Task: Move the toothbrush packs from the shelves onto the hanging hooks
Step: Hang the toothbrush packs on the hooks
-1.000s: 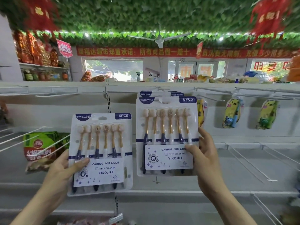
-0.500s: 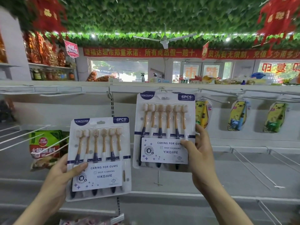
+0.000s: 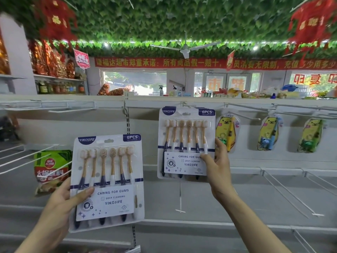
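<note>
My left hand [image 3: 63, 199] grips a white six-piece toothbrush pack [image 3: 107, 181] by its lower left edge, thumb on the front, and holds it upright in front of the shelf. My right hand [image 3: 217, 168] pinches the lower right of a second, identical toothbrush pack [image 3: 184, 141], raised against the back panel. The top of that pack sits at a hanging hook [image 3: 183, 104] under the top rail, with more such packs stacked behind it. Whether its hole is on the hook is hidden.
Yellow children's toothbrush packs [image 3: 227, 132] hang on hooks to the right. Bare wire hooks [image 3: 291, 196] jut from the lower right shelf, and one short hook [image 3: 180, 199] sticks out below the raised pack. A green and red food pouch [image 3: 50, 170] hangs at the left.
My right hand has lifted its pack up and back until its top reaches the hook under the rail. The left hand's pack has kept its place.
</note>
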